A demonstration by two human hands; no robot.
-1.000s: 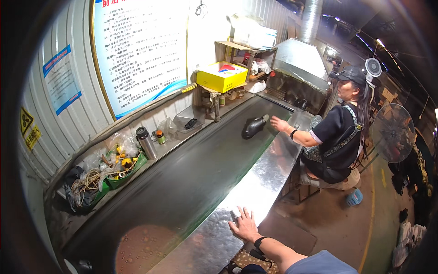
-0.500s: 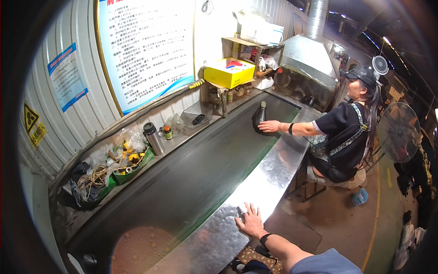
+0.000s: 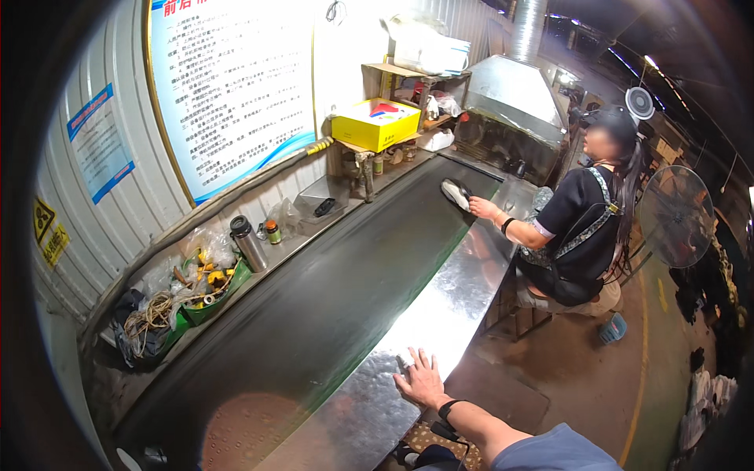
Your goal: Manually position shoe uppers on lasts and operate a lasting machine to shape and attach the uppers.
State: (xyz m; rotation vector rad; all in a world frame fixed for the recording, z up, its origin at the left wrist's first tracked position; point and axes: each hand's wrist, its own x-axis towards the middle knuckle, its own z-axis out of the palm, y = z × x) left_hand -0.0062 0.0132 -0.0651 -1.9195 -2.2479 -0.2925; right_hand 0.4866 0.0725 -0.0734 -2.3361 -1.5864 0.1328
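At lower centre of the frame we see the person's right hand lying flat, fingers spread wide and holding nothing, on the shiny steel ledge that borders a long dark conveyor belt. The forearm enters from the lower edge and wears a dark wristband. We see no left hand in the frame.

Up the belt, at upper centre right, a co-worker seated beside the ledge reaches one hand onto a dark shoe lying on the belt.

Along the far side of the belt, from lower left upward, we note a green tray of cord and small parts, a steel flask, a small jar and a yellow box on a stand. A large wall poster fills the upper left; a metal hood stands at the belt's far end, and a floor fan at right.
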